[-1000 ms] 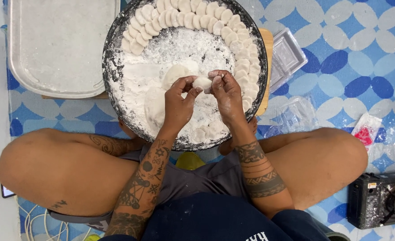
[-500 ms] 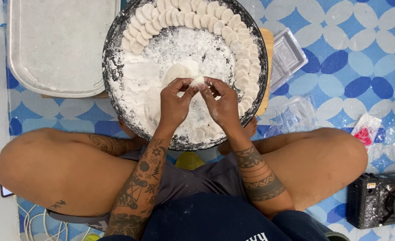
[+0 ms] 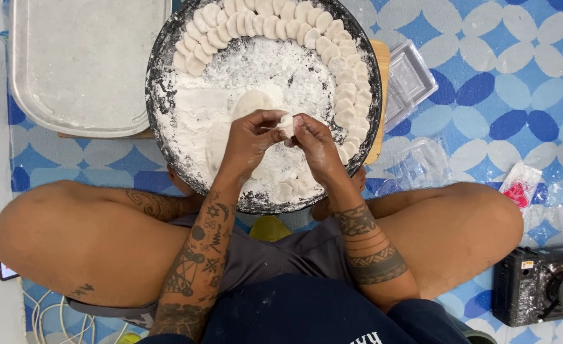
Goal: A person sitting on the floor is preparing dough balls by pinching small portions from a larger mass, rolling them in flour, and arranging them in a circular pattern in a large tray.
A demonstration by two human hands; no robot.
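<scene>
A small piece of white dough (image 3: 286,124) is being held just above the middle of the round tray, pinched between both hands. It is looking soft and pliable, light enough for fingertips alone, and it is probably tacky where flour has not coated it. Judgement: it is best taken at its rim with light pressure, since squeezing the middle would likely flatten or tear it.

The left hand (image 3: 249,137) is closing thumb and fingers on the left side of the piece. The right hand (image 3: 313,143) is doing the same from the right, fingers curled in, tips touching the dough. Both hands are dusted with flour, which is likely reducing sticking but also making the grip a little slippery.

Below the hands, the round dark tray (image 3: 160,57) is holding a thick bed of flour (image 3: 262,64). A curved row of shaped dough pieces (image 3: 275,22) is lying along the far and right rim, overlapping one another. A few more pieces (image 3: 291,188) are sitting at the near edge.

To the far left, a rectangular metal tray (image 3: 84,64), floured, is touching the round tray. To the right, clear plastic packaging (image 3: 409,79) is resting on the blue patterned mat (image 3: 517,76). A black camera (image 3: 536,283) is sitting at the near right.
</scene>
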